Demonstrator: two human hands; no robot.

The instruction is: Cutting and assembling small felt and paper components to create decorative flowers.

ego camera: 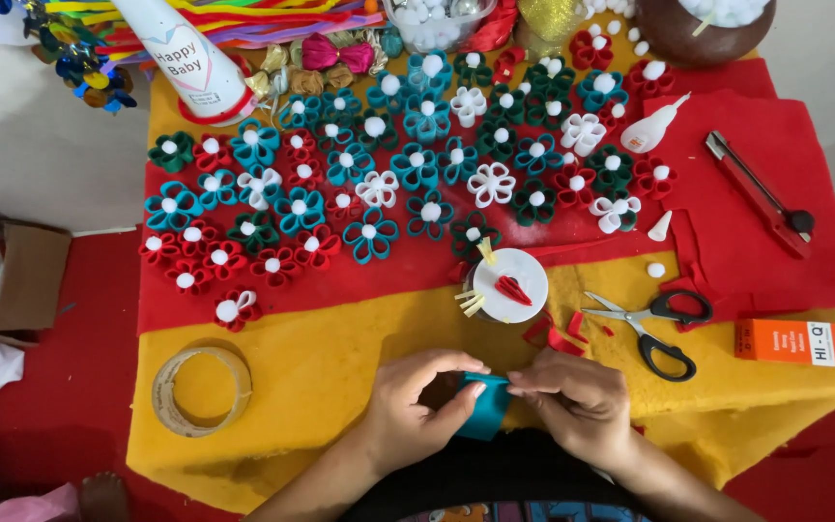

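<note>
Both hands, left hand [416, 404] and right hand [572, 398], pinch 1 teal felt piece [488, 406] low on the yellow cloth [321, 367]. It looks soft, light, probably floppy; edge grips suit it.

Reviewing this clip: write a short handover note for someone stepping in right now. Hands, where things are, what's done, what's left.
Left hand and right hand: both pinch one teal felt strip over the yellow felt.
Nearby: scissors to the right, white lid with a red petal just ahead, tape roll to the left, glue bottle and cutter on the red felt.
Done: many finished felt flowers in rows.
Left: the strip is not yet a flower.
</note>
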